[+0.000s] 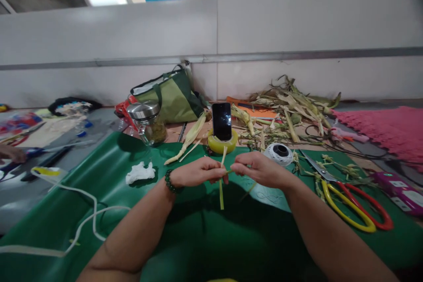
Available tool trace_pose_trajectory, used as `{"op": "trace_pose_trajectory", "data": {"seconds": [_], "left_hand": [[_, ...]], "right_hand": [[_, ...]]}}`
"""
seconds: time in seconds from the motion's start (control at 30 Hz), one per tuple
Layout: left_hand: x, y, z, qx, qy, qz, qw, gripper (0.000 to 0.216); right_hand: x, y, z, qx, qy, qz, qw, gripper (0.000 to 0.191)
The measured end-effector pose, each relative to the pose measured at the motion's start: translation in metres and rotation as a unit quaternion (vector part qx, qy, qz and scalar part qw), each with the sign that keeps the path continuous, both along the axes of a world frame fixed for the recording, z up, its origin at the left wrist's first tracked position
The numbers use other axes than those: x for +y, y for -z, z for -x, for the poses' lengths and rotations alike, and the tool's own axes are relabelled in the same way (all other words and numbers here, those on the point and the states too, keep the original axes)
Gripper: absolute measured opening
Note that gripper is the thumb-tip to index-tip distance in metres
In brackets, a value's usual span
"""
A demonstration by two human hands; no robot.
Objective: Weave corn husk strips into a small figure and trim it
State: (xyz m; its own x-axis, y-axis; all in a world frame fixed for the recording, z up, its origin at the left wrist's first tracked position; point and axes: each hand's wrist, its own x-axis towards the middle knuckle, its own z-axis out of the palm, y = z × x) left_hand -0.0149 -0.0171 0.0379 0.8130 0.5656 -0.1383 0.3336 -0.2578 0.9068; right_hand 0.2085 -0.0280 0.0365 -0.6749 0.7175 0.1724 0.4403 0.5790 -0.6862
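Over a green mat, my left hand pinches a thin pale-green leaf strip that stands upright, one end hanging below the fingers, the other rising toward the phone. My right hand pinches a second short strip crossing the first, fingertips nearly touching those of the left. A green bead bracelet circles my left wrist.
A phone stands in a yellow tape roll. Nearby are a white twine spool, scissors with yellow and red handles, a glass jar, a green bag, a pile of corn husks, a crumpled tissue and a white cord. Another person's hand is far left.
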Motion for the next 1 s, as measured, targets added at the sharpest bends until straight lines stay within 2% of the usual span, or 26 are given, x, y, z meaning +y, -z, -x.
{"op": "trace_pose_trajectory", "data": {"seconds": [0.1, 0.27, 0.33, 0.5, 0.57, 0.63, 0.7, 0.77, 0.8, 0.83, 0.9, 1.0], "left_hand": [[-0.002, 0.003, -0.005, 0.013, -0.002, -0.042, 0.999, 0.049], [-0.011, 0.009, -0.015, 0.043, 0.057, -0.085, 0.994, 0.041], [-0.014, 0.011, -0.017, 0.033, 0.058, -0.093, 0.993, 0.033], [-0.019, 0.012, -0.017, 0.043, 0.028, -0.109, 0.993, 0.025], [-0.018, 0.013, -0.018, 0.035, -0.002, -0.108, 0.994, 0.020], [-0.014, 0.013, -0.019, -0.001, -0.058, -0.090, 0.994, 0.018], [-0.009, 0.014, -0.018, -0.059, -0.143, -0.044, 0.987, 0.030], [-0.004, 0.014, -0.017, -0.124, -0.226, 0.026, 0.966, 0.048], [-0.002, 0.014, -0.016, -0.154, -0.254, 0.060, 0.953, 0.054], [0.000, 0.015, -0.015, -0.179, -0.272, 0.089, 0.941, 0.058], [0.000, 0.015, -0.016, -0.206, -0.285, 0.117, 0.929, 0.061], [-0.002, 0.015, -0.018, -0.199, -0.300, 0.089, 0.929, 0.052]], "right_hand": [[0.003, -0.006, -0.006, 0.012, 0.040, -0.007, 0.999, 0.048], [-0.004, -0.001, 0.008, -0.029, 0.001, 0.071, 0.997, 0.061], [-0.010, 0.003, 0.017, 0.012, -0.006, 0.099, 0.995, 0.065], [-0.021, 0.008, 0.031, 0.119, 0.043, 0.120, 0.985, 0.061], [-0.018, 0.009, 0.029, 0.124, 0.042, 0.125, 0.983, 0.061], [-0.008, 0.008, 0.022, 0.145, 0.064, 0.127, 0.979, 0.061], [0.005, 0.007, 0.010, 0.209, 0.140, 0.106, 0.962, 0.061], [0.016, 0.006, -0.003, 0.284, 0.245, 0.065, 0.925, 0.062], [0.019, 0.005, -0.008, 0.291, 0.264, 0.059, 0.917, 0.063], [0.020, 0.005, -0.011, 0.279, 0.260, 0.059, 0.923, 0.066], [0.015, 0.005, -0.009, 0.199, 0.200, 0.062, 0.957, 0.069], [0.001, 0.009, 0.008, 0.033, 0.127, -0.012, 0.991, 0.058]]}}
